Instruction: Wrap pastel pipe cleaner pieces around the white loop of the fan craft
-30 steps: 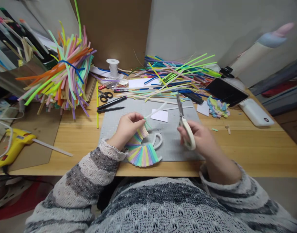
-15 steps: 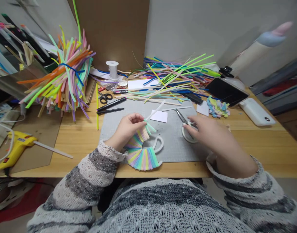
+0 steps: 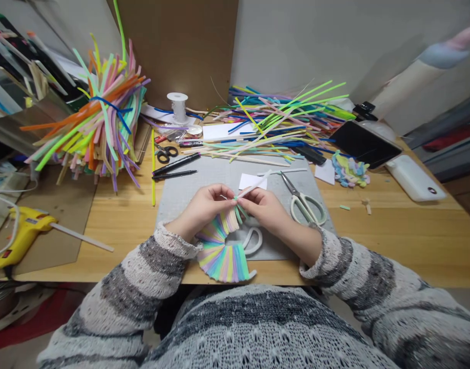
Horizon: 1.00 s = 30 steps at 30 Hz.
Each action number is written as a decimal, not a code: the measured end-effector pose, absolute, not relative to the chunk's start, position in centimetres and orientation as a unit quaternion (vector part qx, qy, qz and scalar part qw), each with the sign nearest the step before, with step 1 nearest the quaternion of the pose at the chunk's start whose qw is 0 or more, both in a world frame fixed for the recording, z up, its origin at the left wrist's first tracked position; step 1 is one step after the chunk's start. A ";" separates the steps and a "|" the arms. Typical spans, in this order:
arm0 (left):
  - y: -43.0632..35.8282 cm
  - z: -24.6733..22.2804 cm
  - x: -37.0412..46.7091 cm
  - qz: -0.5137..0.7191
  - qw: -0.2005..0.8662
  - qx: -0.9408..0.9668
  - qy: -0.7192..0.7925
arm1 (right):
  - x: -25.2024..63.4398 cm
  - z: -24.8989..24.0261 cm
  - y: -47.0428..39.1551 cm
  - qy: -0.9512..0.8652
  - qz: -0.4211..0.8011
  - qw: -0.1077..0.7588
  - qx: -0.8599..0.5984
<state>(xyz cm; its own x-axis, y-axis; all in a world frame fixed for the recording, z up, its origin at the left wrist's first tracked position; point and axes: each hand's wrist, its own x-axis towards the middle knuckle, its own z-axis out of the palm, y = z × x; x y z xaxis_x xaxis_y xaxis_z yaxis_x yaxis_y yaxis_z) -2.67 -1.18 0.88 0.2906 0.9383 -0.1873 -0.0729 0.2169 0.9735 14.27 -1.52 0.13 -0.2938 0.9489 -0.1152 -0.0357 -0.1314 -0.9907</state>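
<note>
My left hand [image 3: 204,207] pinches the upper end of a curved, pastel-striped pipe-cleaner piece [image 3: 223,259], which hangs down in a C shape over the mat's front edge. My right hand [image 3: 268,207] meets it at that end, thumb and finger closed on the green strand there. A white pipe cleaner [image 3: 258,183] sticks out up and right from between the fingertips. A white loop [image 3: 254,242] shows beside the striped piece. White-handled scissors [image 3: 307,207] lie on the grey mat [image 3: 177,200], right of my right hand.
Behind the mat lies a loose pile of colourful pipe cleaners [image 3: 289,115]. Black pens [image 3: 176,166] and black scissors [image 3: 166,154] are at the mat's upper left. A yellow glue gun [image 3: 23,233] lies far left, a phone [image 3: 365,143] and a ruffled pastel piece [image 3: 350,169] at right.
My right hand has left the white-handled scissors on the mat and moved left to the striped piece, closing its fingers beside my left hand. The view has shifted slightly.
</note>
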 end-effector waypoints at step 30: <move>-1.5 1.0 -2.3 0.404 0.564 0.543 0.473 | 13.7 -0.5 -1.7 -0.513 0.575 0.471 -0.429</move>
<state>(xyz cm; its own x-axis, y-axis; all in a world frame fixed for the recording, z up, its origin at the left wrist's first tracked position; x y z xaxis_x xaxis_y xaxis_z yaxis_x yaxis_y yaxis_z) -2.32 -1.50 1.04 0.2260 0.9694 -0.0955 0.0575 0.0846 0.9948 13.75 -1.71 -0.53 -0.1875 0.9822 -0.0106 -0.1026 -0.0304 -0.9943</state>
